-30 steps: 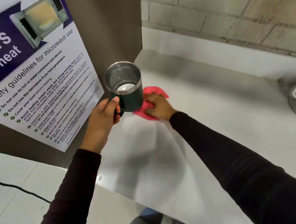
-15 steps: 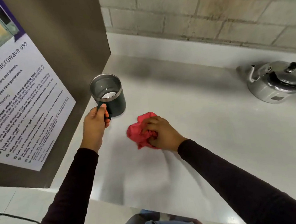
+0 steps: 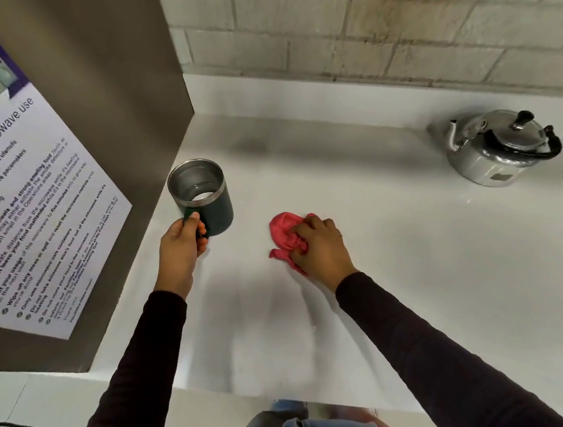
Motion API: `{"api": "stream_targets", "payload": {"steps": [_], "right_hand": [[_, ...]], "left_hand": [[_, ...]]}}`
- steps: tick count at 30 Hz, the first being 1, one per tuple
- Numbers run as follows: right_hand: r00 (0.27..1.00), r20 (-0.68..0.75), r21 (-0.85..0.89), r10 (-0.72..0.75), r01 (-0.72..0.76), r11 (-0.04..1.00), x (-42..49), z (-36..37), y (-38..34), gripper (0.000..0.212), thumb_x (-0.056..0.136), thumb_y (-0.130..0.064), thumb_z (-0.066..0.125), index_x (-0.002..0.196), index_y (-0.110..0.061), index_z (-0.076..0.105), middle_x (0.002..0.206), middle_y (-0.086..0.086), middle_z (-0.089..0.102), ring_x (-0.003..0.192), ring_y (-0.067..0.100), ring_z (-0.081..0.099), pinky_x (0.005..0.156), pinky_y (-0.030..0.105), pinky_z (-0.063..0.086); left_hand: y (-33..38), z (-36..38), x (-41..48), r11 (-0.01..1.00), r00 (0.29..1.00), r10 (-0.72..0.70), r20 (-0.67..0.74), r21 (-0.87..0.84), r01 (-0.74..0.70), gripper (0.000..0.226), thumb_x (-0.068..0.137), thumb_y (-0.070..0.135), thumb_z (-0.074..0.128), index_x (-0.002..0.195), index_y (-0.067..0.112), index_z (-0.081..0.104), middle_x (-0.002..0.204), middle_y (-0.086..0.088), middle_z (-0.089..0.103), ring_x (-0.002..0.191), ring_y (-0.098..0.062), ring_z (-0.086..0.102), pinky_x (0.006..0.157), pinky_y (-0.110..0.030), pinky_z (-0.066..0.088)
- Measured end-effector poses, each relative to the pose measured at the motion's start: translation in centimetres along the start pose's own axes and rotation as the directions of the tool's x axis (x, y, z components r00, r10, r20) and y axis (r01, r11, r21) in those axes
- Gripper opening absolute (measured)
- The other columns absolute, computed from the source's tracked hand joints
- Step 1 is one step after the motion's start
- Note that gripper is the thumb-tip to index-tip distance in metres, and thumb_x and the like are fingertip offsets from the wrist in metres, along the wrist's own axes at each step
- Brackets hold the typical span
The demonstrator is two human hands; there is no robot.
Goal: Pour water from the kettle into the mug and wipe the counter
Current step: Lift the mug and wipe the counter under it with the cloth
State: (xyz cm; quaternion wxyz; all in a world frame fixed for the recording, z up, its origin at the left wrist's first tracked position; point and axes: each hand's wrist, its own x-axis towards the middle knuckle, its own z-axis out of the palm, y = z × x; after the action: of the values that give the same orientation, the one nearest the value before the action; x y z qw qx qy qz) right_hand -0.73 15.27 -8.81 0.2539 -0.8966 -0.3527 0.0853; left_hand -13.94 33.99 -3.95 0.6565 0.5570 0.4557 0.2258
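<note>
Mug [image 3: 206,200] handle sits clamped in my left grip [image 3: 182,247] near the counter's [image 3: 416,269] left edge; my right grip [image 3: 317,244] clutches the red cloth [image 3: 283,228] mid-counter.

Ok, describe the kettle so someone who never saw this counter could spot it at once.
Follow the white counter to its far right, below the brick wall. The kettle stands there alone, away from both hands: shiny rounded metal, black handle folded across the lid, spout pointing left, unlike the dark mug.
</note>
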Motion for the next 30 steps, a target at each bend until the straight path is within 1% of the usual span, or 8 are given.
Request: {"api": "stream_targets", "payload": {"steps": [4,7,10,13,16,22,27,30], "right_hand": [[0.999,0.038,-0.039,-0.007,0.008,0.999,-0.2,-0.9,0.0,0.036,0.075,-0.030,0.062,0.109,-0.018,0.065,0.107,0.009,0.060,0.094,0.032,0.053,0.080,0.035,0.043],[0.998,0.043,0.043,0.047,-0.048,0.998,-0.9,-2.0,0.5,0.037,0.074,-0.028,0.064,0.110,-0.018,0.064,0.100,0.007,0.058,0.086,0.028,0.058,0.072,0.030,0.046],[0.990,-0.004,0.197,0.140,-0.137,0.971,-2.1,-3.4,2.1,0.032,0.073,-0.027,0.066,0.104,-0.022,0.064,0.097,0.000,0.055,0.077,0.017,0.058,0.067,0.022,0.043],[0.959,-0.078,0.380,0.273,-0.224,0.897,-3.6,-5.7,4.8,0.024,0.071,-0.024,0.067,0.095,-0.027,0.064,0.096,-0.005,0.054,0.078,0.008,0.058,0.065,0.011,0.039],[0.892,-0.167,0.511,0.420,-0.286,0.810,-5.1,-8.9,8.7,0.020,0.070,-0.020,0.070,0.086,-0.030,0.063,0.098,-0.001,0.061,0.078,0.002,0.059,0.069,0.017,0.044],[0.736,-0.230,0.643,0.636,-0.376,0.667,-7.4,-15.4,17.7,0.026,0.069,-0.022,0.074,0.094,-0.019,0.066,0.100,0.005,0.070,0.090,0.019,0.065,0.085,0.032,0.053],[0.658,-0.254,0.742,0.709,-0.338,0.579,-8.0,-20.7,24.5,0.029,0.064,-0.018,0.078,0.091,-0.019,0.065,0.088,-0.003,0.070,0.079,0.011,0.067,0.072,0.016,0.054],[0.625,-0.273,0.773,0.731,-0.309,0.554,-7.0,-23.6,28.9,0.034,0.064,-0.016,0.082,0.093,-0.015,0.066,0.087,-0.001,0.071,0.076,0.007,0.067,0.072,0.017,0.054]], "left_hand": [[-0.3,0.2,-0.8,0.998,0.978,0.060,-0.201,-0.012,-0.063,0.013,0.089,0.025,0.056,0.097,0.018,0.049,0.094,-0.004,0.053,0.077,-0.014,0.050,0.076,-0.027,0.044],[-0.5,1.1,-3.0,0.960,0.907,0.280,-0.315,0.082,-0.267,0.011,0.089,0.019,0.054,0.098,0.019,0.049,0.090,0.008,0.050,0.079,0.002,0.051,0.077,-0.017,0.042],[-1.3,3.6,-5.4,0.916,0.914,0.393,-0.098,0.133,-0.379,0.006,0.090,0.012,0.052,0.094,0.015,0.055,0.085,0.014,0.056,0.074,0.008,0.055,0.071,-0.006,0.043],[-2.1,7.2,-7.2,0.919,0.931,0.352,0.102,0.150,-0.364,0.011,0.091,0.010,0.049,0.092,0.012,0.060,0.077,0.007,0.058,0.067,0.005,0.056,0.064,-0.001,0.041],[-2.5,11.3,-8.7,0.921,0.919,0.296,0.261,0.176,-0.347,0.018,0.091,0.006,0.045,0.089,0.010,0.063,0.070,0.003,0.057,0.056,0.009,0.053,0.056,-0.002,0.039],[-2.8,19.8,-11.1,0.925,0.888,0.230,0.399,0.195,-0.327,0.023,0.089,0.005,0.044,0.082,0.015,0.063,0.066,0.002,0.055,0.049,0.007,0.051,0.049,-0.003,0.036],[-3.3,27.0,-12.8,0.910,0.847,0.217,0.485,0.214,-0.355,0.032,0.089,0.009,0.045,0.072,0.029,0.062,0.064,0.005,0.056,0.049,0.004,0.048,0.049,-0.007,0.036],[-4.1,30.8,-13.6,0.909,0.831,0.202,0.518,0.218,-0.356,0.033,0.088,0.011,0.045,0.071,0.033,0.062,0.063,0.007,0.056,0.049,0.002,0.045,0.050,-0.009,0.036]]}}
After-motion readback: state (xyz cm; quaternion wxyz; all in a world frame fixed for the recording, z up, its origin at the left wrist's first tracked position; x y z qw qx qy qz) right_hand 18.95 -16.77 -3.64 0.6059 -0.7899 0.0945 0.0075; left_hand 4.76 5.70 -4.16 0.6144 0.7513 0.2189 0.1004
